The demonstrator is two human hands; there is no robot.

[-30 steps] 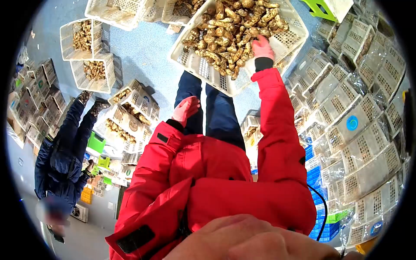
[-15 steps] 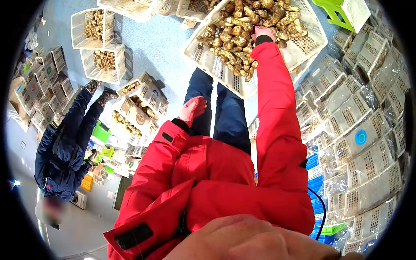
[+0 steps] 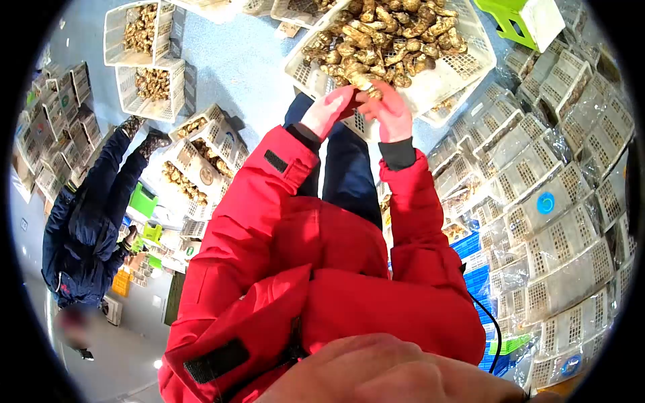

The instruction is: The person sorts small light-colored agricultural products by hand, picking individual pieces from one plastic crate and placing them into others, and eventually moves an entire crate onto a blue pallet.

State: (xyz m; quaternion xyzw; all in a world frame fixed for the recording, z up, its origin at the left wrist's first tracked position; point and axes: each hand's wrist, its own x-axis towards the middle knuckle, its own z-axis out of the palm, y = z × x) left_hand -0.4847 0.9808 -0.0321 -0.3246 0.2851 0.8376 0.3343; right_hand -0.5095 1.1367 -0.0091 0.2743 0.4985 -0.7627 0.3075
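Note:
A brown mushroom with a pale patch [image 3: 371, 89] is between my two hands, just over the near edge of a white crate [image 3: 430, 96]. My right hand [image 3: 390, 113] is closed on it from the right. From the left, my left hand [image 3: 327, 111] meets it with its fingers closed on it; some fingertips are hidden. Behind them, a heap of brown, knobbly mushrooms [image 3: 396, 33] fills the back and left of the crate. Bare white lattice shows at the crate's right and front.
White crates of mushrooms [image 3: 153, 84] stand on the blue floor at left. Stacked, plastic-wrapped crates [image 3: 544, 221] line the right side. A green crate [image 3: 504, 20] is at top right. Another person in dark clothing [image 3: 87, 228] stands at far left.
My right hand has come back from the heap towards me with a mushroom. My left hand has moved up and right from in front of my legs to meet it.

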